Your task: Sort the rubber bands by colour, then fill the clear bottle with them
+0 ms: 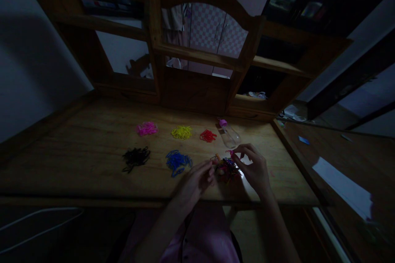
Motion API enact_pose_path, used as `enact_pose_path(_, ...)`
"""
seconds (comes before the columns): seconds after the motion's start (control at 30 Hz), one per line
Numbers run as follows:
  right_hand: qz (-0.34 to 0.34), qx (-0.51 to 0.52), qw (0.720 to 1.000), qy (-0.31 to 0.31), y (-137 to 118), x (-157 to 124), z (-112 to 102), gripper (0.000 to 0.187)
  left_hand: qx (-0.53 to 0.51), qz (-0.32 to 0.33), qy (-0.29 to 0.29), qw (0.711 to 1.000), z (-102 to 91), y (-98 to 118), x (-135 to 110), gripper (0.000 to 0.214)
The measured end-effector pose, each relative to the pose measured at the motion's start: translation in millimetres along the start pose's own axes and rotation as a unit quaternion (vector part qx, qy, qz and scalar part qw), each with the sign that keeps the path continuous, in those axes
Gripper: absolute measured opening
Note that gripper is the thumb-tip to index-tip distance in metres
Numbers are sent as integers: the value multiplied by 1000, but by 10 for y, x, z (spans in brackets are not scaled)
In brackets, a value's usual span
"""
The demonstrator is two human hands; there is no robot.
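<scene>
Five single-colour piles of thin, band-like pieces are lying on the brown wooden desk (101,131). Taking the tangled multicoloured heap (228,171) between the hands as clock centre, the red pile (208,135) is sitting at 11 o'clock, yellow pile (181,132) and pink pile (147,128) at 10, blue pile (177,162) and black pile (135,158) at 9. The right hand (253,166) is pinching a small pink piece (231,153) at the heap's 12 o'clock edge. The left hand (200,177) is resting with bent fingers at 9; whether it is gripping anything, I cannot tell. Picking out one piece is apparently proceeding; the next move is probably calling for a gentle, snag-free lift. One clear, pink-capped bottle (231,135) is lying at 12; no contents are showing distinctly.
</scene>
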State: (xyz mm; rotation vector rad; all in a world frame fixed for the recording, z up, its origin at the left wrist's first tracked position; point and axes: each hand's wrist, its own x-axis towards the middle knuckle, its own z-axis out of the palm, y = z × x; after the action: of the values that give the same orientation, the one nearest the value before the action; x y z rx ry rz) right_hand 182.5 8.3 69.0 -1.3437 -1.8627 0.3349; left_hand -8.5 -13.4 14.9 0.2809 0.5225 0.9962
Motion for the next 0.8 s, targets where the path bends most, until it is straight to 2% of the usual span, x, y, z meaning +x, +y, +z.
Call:
enact_pose_path(0.07, 7, 10, 1000, 12, -76, -26, 20, 9, 35, 12, 1, 999, 114, -46, -4, 19)
enact_pose_path(0.23, 16, 30, 999, 13, -215, -71, 70, 8, 62, 12, -43, 997, 320, -147, 41, 25)
enact_pose_path(0.33, 20, 28, 999, 20, -243, -89, 71, 6, 46, 18, -37, 998, 359, -177, 81, 27)
enact_pose_path(0.5, 29, 12, 999, 43, -196, -102, 47, 7, -6, -51, -38, 998, 325, -169, 78, 26)
enact_pose_path(0.63, 62, -8, 994, 88, -45, -102, 51, 9, -47, -87, -20, 995, 273, -57, 144, 24)
enact_pose_path(0.8, 88, -5, 993, 83, 93, -93, 85, 13, -80, -43, 12, 996, 275, 287, 528, 24)
